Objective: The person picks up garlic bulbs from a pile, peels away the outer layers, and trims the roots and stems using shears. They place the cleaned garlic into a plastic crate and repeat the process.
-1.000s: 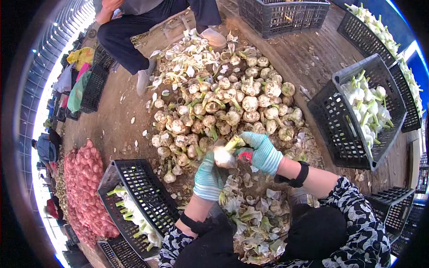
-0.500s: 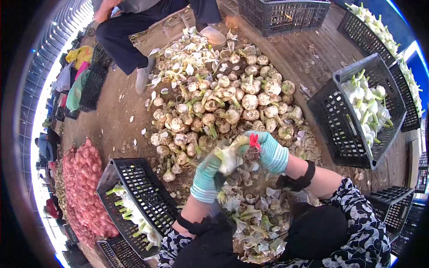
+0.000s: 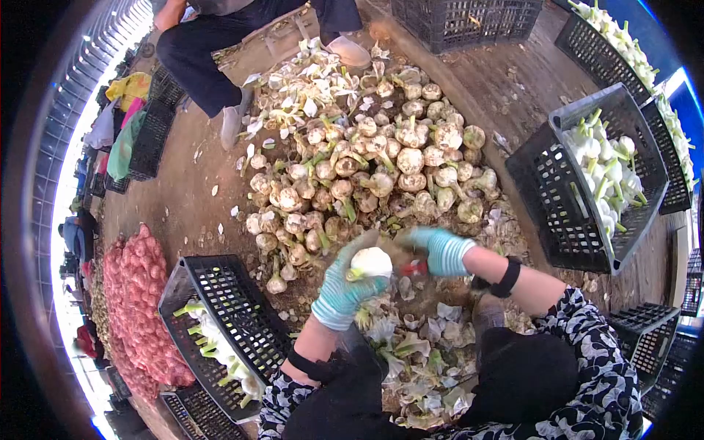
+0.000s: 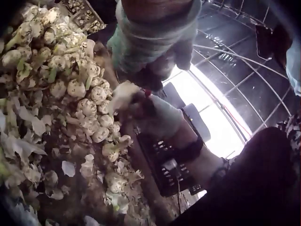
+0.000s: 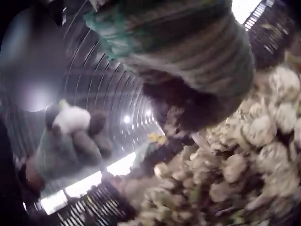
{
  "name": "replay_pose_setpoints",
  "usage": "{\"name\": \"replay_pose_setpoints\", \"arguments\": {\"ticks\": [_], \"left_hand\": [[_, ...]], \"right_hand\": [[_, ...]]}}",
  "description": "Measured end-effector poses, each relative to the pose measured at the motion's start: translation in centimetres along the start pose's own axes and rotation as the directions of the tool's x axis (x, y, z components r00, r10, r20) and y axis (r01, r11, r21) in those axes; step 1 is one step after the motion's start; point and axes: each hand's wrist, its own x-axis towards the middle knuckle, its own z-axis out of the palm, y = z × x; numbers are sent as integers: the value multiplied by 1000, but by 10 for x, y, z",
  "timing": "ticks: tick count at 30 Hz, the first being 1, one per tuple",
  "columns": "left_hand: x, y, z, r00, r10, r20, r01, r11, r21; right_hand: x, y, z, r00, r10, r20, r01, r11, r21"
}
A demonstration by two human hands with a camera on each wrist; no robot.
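Note:
My left hand (image 3: 343, 293), in a green-and-white striped glove, grips a smooth white garlic bulb (image 3: 372, 262) with its stem end toward the palm. The same bulb (image 5: 73, 120) shows between the fingertips in the right wrist view. Just to the right, my right hand (image 3: 440, 251), gloved alike and blurred, is curled round a small tool with a red part (image 3: 415, 268); its working end is too blurred to make out. Beyond both hands lies a heap of soil-stained garlic bulbs (image 3: 411, 163). Loose peeled skins (image 3: 422, 352) cover the ground between my knees.
A black crate (image 3: 242, 315) of cleaned garlic stands at left, another crate (image 3: 557, 213) at right. More crates line the right edge. Red net sacks (image 3: 136, 308) lie far left. Across the heap sits another person, with a shoe (image 3: 348, 53) at the heap's far edge.
The bulb was between both hands, with a long stem visible. My right hand has since pulled away to the right with the red tool, and the bulb has turned in my left hand.

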Motion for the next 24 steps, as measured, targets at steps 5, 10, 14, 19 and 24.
{"name": "replay_pose_setpoints", "arguments": {"ticks": [5, 10, 14, 19, 24], "left_hand": [[10, -24, -20, 999, 28, 37, -24, 994, -104], [9, -1, -5, 963, 218, 155, -268, 796, 542], [5, -7, -7, 992, -82, 97, 69, 989, 133], [6, -3, -2, 999, -42, 23, 45, 986, -159], [3, -1, -8, 999, -40, 31, 38, 996, 76]], "right_hand": [[11, 65, 24, 995, 57, 76, -89, 844, 529], [9, -31, -1, 999, 48, 6, -46, 898, 438], [10, -9, -2, 981, 46, 190, -189, 459, 868], [-8, -38, -10, 993, 28, -118, 27, 899, 437], [-8, -44, 1, 954, -66, -294, 38, 994, -100]]}}
